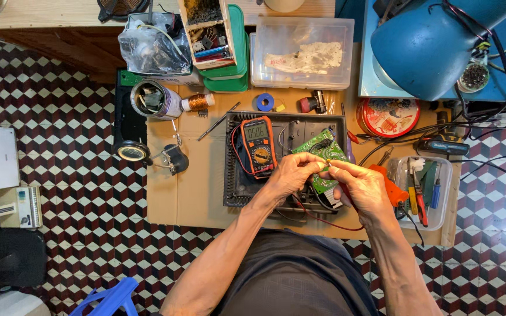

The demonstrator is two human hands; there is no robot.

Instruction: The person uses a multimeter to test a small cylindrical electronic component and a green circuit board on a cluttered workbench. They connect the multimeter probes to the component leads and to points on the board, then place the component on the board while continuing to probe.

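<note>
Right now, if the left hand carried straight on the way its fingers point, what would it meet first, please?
The left hand points rightward, so it would meet the right hand's fingertips almost at once, above the green circuit board; depth is unclear.

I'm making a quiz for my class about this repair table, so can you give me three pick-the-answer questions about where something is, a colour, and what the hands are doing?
1. Where is the multimeter?
A. beside the left hand, on the dark tray
B. inside the clear lidded box
C. on the tiled floor

2. What colour is the desk lamp?
A. red
B. blue
C. white

3. What are the hands doing?
A. resting flat and empty
B. both pinching a small part over the green circuit board
C. lifting the lamp

Answers: 1 A, the meter lies on the dark tray next to the left hand. 2 B, its shade is blue. 3 B, the left hand and right hand meet fingertip to fingertip above the green circuit board.
</note>
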